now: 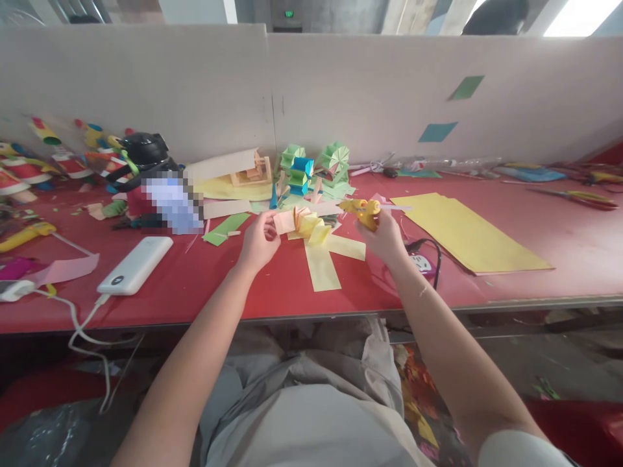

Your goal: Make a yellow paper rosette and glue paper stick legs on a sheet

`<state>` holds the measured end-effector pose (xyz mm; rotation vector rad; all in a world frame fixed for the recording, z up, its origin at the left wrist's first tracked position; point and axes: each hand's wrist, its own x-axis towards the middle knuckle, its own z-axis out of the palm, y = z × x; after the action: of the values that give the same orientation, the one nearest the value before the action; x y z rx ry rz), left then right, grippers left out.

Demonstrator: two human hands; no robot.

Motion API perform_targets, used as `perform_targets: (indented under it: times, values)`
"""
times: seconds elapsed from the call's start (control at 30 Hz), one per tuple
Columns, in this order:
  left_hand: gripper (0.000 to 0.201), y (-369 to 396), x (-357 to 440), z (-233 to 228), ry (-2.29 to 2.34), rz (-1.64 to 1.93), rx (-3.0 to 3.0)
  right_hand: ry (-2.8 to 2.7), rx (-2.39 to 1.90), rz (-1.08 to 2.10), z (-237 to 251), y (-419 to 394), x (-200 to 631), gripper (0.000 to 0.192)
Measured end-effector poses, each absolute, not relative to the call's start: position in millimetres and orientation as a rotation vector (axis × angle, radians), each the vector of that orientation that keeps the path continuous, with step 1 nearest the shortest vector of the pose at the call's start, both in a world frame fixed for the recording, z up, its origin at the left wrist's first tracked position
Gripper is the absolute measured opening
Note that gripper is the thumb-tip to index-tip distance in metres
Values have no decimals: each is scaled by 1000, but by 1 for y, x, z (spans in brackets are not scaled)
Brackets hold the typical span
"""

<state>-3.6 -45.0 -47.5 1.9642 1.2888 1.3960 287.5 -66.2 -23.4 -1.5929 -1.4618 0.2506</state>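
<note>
My left hand pinches the pale pink end of a folded paper strip. Accordion folds in pink and yellow paper run rightward from that end. Two flat pale yellow tails spread from the folds over the red table. In my right hand is a yellow hot glue gun, its front end pointing left toward the folds. Whether its nozzle touches the paper I cannot tell. A purple box with a black cable lies beside my right wrist, partly hidden.
Behind the hands stand green pleated paper wheels and a blue pleated piece. Yellow sheets lie to the right, with scissors beyond. At left are a white power bank, another yellow glue gun and paper figures.
</note>
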Motion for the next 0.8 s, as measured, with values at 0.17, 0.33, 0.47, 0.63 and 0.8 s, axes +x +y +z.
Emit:
perform_targets:
  times: [0.17, 0.33, 0.47, 0.63, 0.8]
  values:
    - [52, -44, -5, -49, 1286, 1402, 1979, -1414, -1728, 290, -36, -50, 290, 26]
    - [52, -44, -4, -50, 1286, 1403, 1973, -1283, -1836, 276, -43, -49, 295, 29]
    - [51, -44, -5, -49, 1301, 1398, 1968, -1303, -1929, 313, -44, -48, 295, 39]
    - [52, -43, -6, -51, 1316, 1395, 1981, -1351, -1991, 323, -39, -53, 291, 43]
    - [51, -43, -5, -52, 1323, 1396, 1974, -1531, -2191, 247, -25, -74, 291, 43]
